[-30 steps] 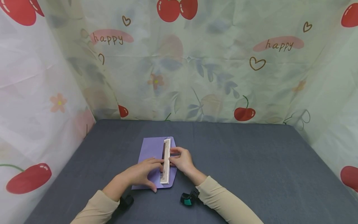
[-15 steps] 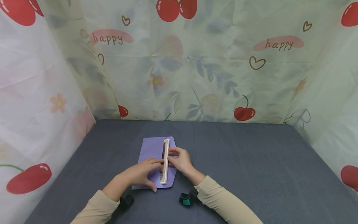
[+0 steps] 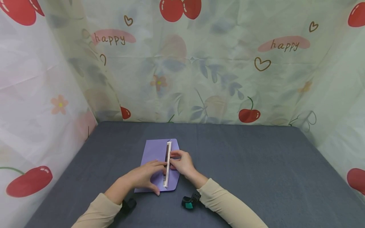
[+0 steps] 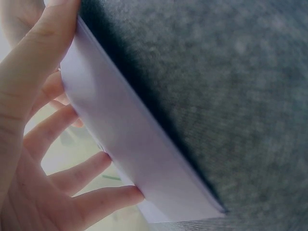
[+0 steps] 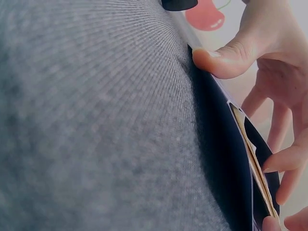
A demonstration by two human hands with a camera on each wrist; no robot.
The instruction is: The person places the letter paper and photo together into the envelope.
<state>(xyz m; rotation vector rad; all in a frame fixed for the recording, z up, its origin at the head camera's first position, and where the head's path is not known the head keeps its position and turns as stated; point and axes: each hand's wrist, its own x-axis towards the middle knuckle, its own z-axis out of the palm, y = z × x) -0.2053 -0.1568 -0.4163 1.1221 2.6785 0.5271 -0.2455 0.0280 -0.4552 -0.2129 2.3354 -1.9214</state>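
Note:
A purple envelope [image 3: 155, 148] lies on the dark table with its flap [image 3: 174, 180] unfolded to the right. A white-edged card [image 3: 169, 148] stands partly in the pocket, only a narrow strip showing along the opening. My left hand [image 3: 146, 173] rests spread on the envelope, its fingertips at the pocket's edge and its thumb near the lower side. From the right, my right hand [image 3: 183, 163] pinches the card's outer edge with thumb and fingers. The right wrist view shows the envelope's opening [image 5: 262, 144] gaping, with layered tan and white card edges [image 5: 255, 163] inside.
A dark grey cloth covers the table [image 3: 242, 171]. Printed curtains [image 3: 216, 63] enclose its back and sides. Black wrist straps [image 3: 191, 201] hang below the beige sleeves [image 3: 225, 202].
The card has slid left, further into the envelope, so its visible strip is narrower. My right hand has moved slightly left with it; my left hand keeps its place.

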